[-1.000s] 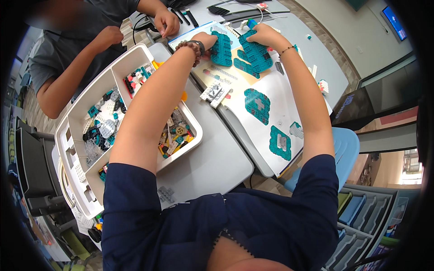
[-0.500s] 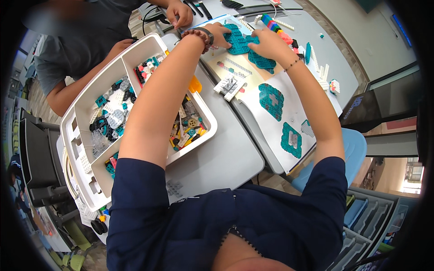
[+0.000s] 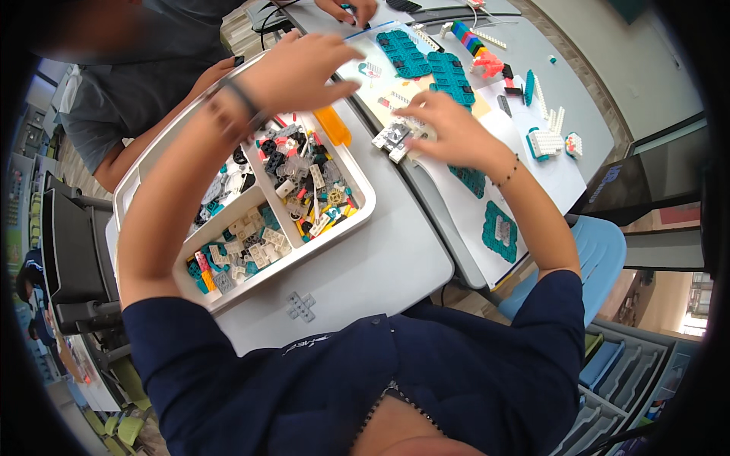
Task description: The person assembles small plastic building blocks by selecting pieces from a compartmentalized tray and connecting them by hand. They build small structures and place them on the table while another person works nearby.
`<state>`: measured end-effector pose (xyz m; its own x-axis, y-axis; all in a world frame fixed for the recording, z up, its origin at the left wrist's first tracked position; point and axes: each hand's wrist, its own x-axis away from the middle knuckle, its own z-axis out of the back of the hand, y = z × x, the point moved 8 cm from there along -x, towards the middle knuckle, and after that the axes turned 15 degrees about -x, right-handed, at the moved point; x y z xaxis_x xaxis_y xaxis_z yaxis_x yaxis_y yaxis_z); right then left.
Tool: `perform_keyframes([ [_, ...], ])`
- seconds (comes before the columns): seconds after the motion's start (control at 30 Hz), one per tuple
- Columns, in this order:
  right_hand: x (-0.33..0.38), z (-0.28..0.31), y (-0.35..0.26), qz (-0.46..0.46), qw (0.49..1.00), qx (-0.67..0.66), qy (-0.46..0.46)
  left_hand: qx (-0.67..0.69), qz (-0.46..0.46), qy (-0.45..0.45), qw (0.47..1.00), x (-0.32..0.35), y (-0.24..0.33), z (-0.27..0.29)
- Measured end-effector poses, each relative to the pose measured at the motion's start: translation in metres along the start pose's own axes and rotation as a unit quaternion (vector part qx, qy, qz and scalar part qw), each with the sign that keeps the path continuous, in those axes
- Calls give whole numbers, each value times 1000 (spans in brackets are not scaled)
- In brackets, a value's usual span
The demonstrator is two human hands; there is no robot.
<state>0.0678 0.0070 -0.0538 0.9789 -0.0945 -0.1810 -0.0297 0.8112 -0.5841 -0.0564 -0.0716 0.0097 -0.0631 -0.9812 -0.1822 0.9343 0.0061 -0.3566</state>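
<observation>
My left hand (image 3: 303,74) hangs over the far edge of the brick tray, fingers apart and nothing in them. My right hand (image 3: 456,131) hovers at a small white and grey brick build (image 3: 395,139), thumb and fingers apart; whether it touches the build I cannot tell. Beyond it lie two teal studless plates, one on the left (image 3: 401,55) and one on the right (image 3: 452,80), over the printed sheet. A third teal plate (image 3: 470,181) is partly hidden under my right hand. A teal plate with a grey centre (image 3: 499,232) lies nearer me.
The white sorting tray (image 3: 363,209) holds loose bricks in compartments, with an orange piece (image 3: 332,125) at its rim. A grey cross-shaped piece (image 3: 301,306) lies on the near table. White-and-teal builds (image 3: 544,143) stand at right. Another person's hand (image 3: 351,11) is at the far edge.
Both hands have left the far teal plates. My left hand has swung left over the tray; my right hand has come nearer to the white and grey build. The far plates now lie side by side.
</observation>
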Motion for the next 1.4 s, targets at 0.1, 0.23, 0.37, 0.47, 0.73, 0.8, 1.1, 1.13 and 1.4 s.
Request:
perform_keyframes([
  [0.1,10,-14,-9,-10,998,-41,-35,73,-7,-43,996,70,34,59],
  [0.23,11,-7,-7,39,998,-44,9,126,26,-96,987,132,63,96],
  [0.37,8,-7,-2,14,998,-30,54,146,92,-113,978,181,72,107],
  [0.47,22,37,1,14,979,-57,194,163,147,-93,971,211,77,118],
  [0.73,124,109,112,-295,907,58,294,288,278,-11,916,283,88,107],
  [0.8,132,105,131,-337,893,9,297,306,297,14,904,285,89,99],
  [1.1,132,113,141,-399,869,82,280,310,285,29,907,284,96,89],
  [1.13,134,116,141,-391,872,110,274,317,285,30,904,285,97,88],
  [1.4,146,122,160,-383,871,194,239,329,312,70,889,297,96,89],
])
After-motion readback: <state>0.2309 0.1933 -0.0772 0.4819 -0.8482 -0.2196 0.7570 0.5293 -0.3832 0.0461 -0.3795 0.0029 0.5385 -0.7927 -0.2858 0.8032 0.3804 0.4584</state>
